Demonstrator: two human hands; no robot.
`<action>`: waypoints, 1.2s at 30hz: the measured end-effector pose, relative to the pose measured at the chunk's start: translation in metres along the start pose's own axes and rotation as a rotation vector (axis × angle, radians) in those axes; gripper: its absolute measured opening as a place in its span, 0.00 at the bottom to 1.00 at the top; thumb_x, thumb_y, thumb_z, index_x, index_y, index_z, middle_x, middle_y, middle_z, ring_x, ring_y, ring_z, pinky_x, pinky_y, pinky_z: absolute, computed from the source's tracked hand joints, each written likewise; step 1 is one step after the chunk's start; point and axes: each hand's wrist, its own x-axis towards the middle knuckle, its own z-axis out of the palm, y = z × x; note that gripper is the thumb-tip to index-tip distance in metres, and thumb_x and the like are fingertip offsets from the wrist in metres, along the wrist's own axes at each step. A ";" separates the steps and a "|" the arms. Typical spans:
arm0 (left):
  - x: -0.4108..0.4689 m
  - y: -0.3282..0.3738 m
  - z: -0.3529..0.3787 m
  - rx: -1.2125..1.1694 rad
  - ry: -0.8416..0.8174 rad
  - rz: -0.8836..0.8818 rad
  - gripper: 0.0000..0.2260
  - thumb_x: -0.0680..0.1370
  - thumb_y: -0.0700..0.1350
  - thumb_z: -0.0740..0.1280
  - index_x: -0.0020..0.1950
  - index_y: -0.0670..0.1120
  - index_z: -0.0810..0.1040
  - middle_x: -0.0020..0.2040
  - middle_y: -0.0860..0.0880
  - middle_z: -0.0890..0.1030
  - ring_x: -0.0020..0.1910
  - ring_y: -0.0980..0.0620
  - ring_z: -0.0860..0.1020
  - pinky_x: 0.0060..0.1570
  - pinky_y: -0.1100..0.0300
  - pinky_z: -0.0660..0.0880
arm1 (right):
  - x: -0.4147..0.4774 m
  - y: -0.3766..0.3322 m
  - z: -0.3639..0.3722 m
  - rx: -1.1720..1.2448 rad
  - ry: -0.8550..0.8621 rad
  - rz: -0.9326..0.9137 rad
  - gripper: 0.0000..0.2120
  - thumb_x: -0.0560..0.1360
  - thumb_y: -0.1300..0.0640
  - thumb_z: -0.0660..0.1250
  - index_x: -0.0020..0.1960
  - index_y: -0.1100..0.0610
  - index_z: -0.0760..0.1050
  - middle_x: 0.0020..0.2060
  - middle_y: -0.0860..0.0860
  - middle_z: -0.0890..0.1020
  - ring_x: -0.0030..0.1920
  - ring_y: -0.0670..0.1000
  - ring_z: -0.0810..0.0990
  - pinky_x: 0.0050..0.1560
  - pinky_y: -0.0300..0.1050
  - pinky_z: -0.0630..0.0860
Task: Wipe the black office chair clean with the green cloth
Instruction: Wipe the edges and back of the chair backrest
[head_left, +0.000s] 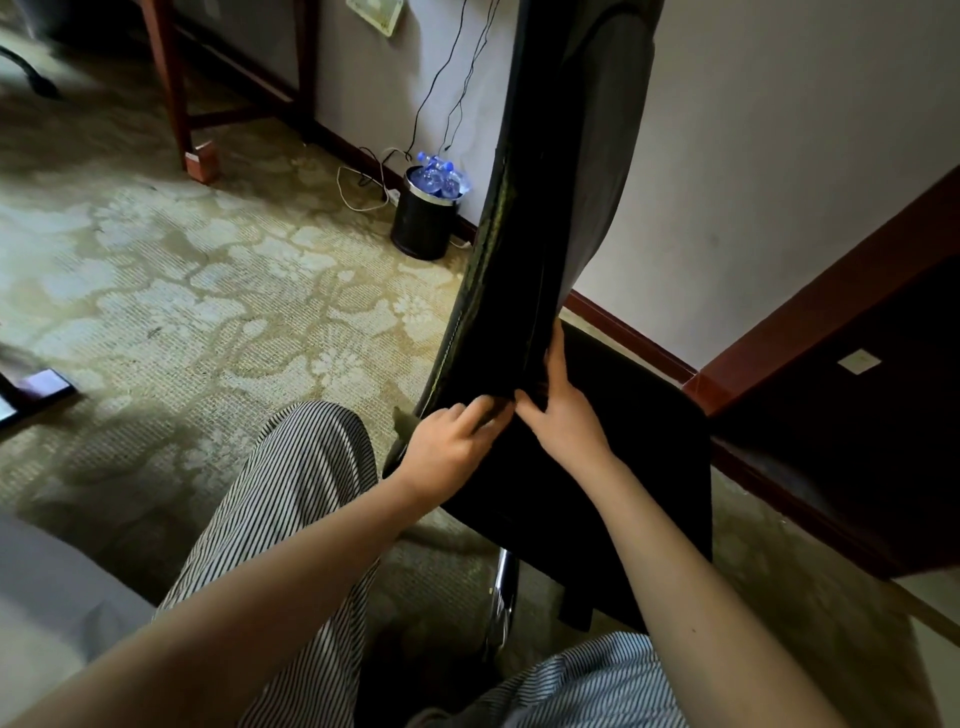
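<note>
Black office chair (597, 493) standing by the wall, shown at the junction of backrest and seat. The left hand (452, 447), fingers curled, is pressed into the crease; a dull corner of what is taken to be the green cloth (407, 420) protrudes beside it. The backrest's lower edge is gripped by the right hand (563, 415), thumb raised. The upholstery is judged soft over a stiff frame, so bracing there is advised; the limp cloth is best bunched. Fingertips, chair base and backrest top are hidden or cropped.

Patterned carpet (208, 291), black office chair (649, 493), waste bin (422, 223)
</note>
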 end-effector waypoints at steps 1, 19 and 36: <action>-0.007 -0.006 0.001 0.058 -0.048 0.064 0.17 0.75 0.42 0.60 0.64 0.43 0.69 0.56 0.46 0.69 0.32 0.48 0.76 0.30 0.58 0.74 | 0.001 0.001 0.000 -0.012 -0.003 0.002 0.40 0.79 0.48 0.60 0.73 0.39 0.30 0.57 0.57 0.78 0.48 0.54 0.81 0.47 0.49 0.79; 0.023 -0.001 -0.049 -0.134 -0.065 -0.135 0.14 0.76 0.47 0.60 0.60 0.46 0.72 0.51 0.49 0.67 0.35 0.47 0.78 0.23 0.60 0.72 | 0.003 0.007 0.001 -0.020 0.013 -0.030 0.38 0.80 0.50 0.58 0.74 0.40 0.31 0.60 0.59 0.77 0.52 0.58 0.80 0.49 0.47 0.74; 0.054 0.011 -0.048 0.229 -0.198 0.247 0.19 0.64 0.43 0.72 0.55 0.43 0.81 0.50 0.46 0.79 0.29 0.49 0.77 0.23 0.62 0.71 | -0.004 0.012 -0.020 0.177 -0.202 -0.004 0.44 0.74 0.66 0.58 0.73 0.34 0.36 0.70 0.53 0.67 0.59 0.58 0.76 0.59 0.51 0.75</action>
